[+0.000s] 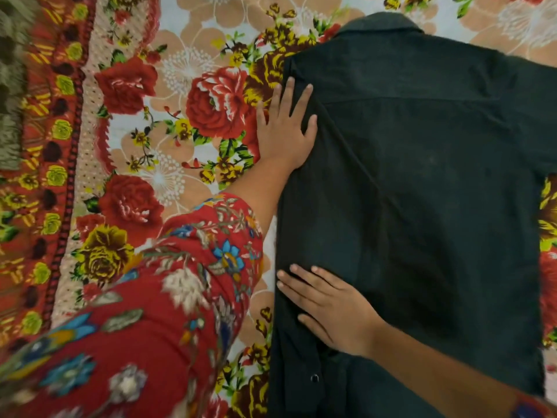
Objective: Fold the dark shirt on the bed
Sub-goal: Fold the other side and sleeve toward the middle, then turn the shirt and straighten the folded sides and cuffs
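shirt point(422, 191) laid collar-far on bed point(180, 86) | left hand point(284, 131), right hand point(328, 309) pressed flat on left edge | unfolded side rightward, right hand nearer

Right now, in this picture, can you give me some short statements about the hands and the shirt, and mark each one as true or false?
1. The left hand lies flat, fingers straight, at the shoulder edge of the dark shirt. True.
2. The right hand grips a bunched sleeve. False: it rests flat on the lower part of the shirt, fingers straight.
3. The collar is at the far end, away from the person. True.
4. The shirt lies on a plain white sheet. False: the bedsheet has a bright flower print.
5. A button shows near the shirt's lower edge. True.
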